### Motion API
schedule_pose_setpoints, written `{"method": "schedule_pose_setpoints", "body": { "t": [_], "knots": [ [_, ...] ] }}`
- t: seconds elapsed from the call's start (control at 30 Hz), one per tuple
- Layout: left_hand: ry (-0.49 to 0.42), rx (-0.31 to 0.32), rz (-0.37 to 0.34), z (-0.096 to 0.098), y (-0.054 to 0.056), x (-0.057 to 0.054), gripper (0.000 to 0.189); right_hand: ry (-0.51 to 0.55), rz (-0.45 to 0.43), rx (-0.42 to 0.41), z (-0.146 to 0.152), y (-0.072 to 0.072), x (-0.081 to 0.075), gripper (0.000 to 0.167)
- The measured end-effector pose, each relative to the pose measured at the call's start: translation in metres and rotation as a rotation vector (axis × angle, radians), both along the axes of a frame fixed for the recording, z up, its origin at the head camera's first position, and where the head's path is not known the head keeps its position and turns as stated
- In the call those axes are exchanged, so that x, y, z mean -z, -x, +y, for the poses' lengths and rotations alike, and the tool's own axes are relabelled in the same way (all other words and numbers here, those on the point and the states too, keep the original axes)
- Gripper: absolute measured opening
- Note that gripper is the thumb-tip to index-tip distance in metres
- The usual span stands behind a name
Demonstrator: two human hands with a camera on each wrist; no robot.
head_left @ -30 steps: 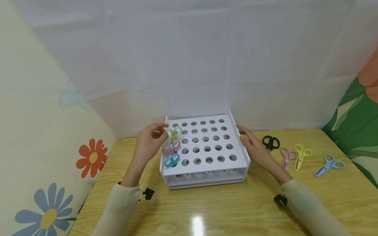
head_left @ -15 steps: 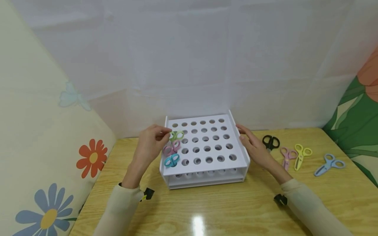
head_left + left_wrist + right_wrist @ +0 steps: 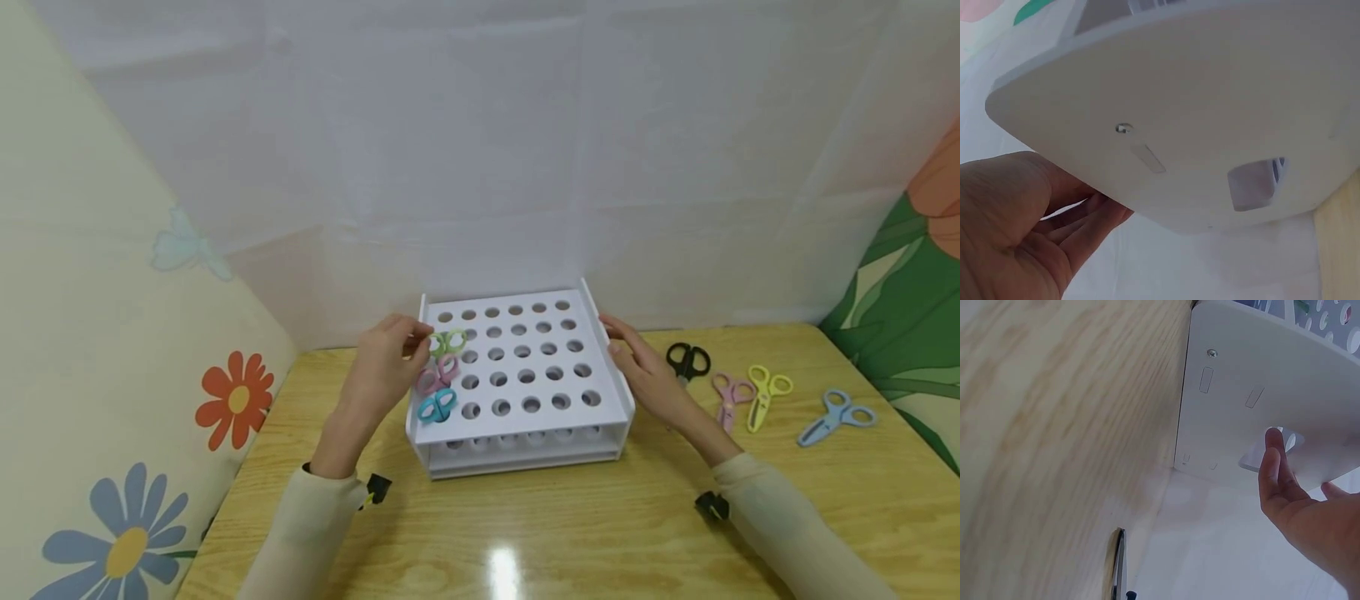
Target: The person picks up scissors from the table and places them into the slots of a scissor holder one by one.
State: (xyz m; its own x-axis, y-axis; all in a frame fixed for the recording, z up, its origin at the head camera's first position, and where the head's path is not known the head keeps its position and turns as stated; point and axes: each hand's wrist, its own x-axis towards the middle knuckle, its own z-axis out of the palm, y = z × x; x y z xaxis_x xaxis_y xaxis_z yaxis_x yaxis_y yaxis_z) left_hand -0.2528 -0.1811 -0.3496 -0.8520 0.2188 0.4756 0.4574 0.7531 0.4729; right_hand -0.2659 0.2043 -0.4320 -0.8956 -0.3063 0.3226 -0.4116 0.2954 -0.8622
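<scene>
My left hand (image 3: 381, 358) pinches the handle of green scissors (image 3: 455, 340), which stand blades down in the left column of a white rack (image 3: 540, 421); its blades and the fingertips are partly hidden. In front of them, pink scissors (image 3: 438, 375) and teal scissors (image 3: 437, 406) sit in the same column. The left wrist view has the left hand (image 3: 1029, 231) at the rack's side panel (image 3: 1197, 112). My right hand (image 3: 648, 375) touches the opposite side panel. The right wrist view shows its extended fingers (image 3: 1270, 472) at the panel's cutout (image 3: 1254, 459).
On the wooden table (image 3: 600, 533), right of the rack, lie black scissors (image 3: 687, 362), pink scissors (image 3: 730, 400), yellow scissors (image 3: 765, 398) and light blue scissors (image 3: 834, 419). A white sheet (image 3: 480, 167) hangs behind the rack.
The green scissors' handles have moved down and slightly right, settling lower against the rack, with my left hand following. The right hand and the rack have stayed in place.
</scene>
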Motion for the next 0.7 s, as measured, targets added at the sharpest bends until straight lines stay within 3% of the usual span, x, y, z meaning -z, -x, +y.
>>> {"method": "schedule_pose_setpoints", "body": {
  "t": [0.13, 0.3, 0.4, 0.7],
  "knots": [
    [0.100, 0.004, 0.071, -0.0018, -0.0009, -0.0016, 0.011, 0.005, 0.002, -0.004, 0.0001, -0.0002, -0.0005, 0.050],
    [0.124, -0.015, 0.096, -0.0063, -0.0030, -0.0033, 0.011, 0.012, 0.002, -0.010, 0.0010, -0.0002, 0.0002, 0.051],
    [0.109, -0.030, 0.069, -0.0085, -0.0042, -0.0034, 0.010, 0.010, 0.000, -0.010, 0.0013, -0.0002, 0.0004, 0.051],
    [0.055, -0.099, -0.100, -0.0097, -0.0094, -0.0033, 0.011, 0.006, 0.004, -0.010, 0.0007, 0.0005, -0.0001, 0.051]
  ]
}}
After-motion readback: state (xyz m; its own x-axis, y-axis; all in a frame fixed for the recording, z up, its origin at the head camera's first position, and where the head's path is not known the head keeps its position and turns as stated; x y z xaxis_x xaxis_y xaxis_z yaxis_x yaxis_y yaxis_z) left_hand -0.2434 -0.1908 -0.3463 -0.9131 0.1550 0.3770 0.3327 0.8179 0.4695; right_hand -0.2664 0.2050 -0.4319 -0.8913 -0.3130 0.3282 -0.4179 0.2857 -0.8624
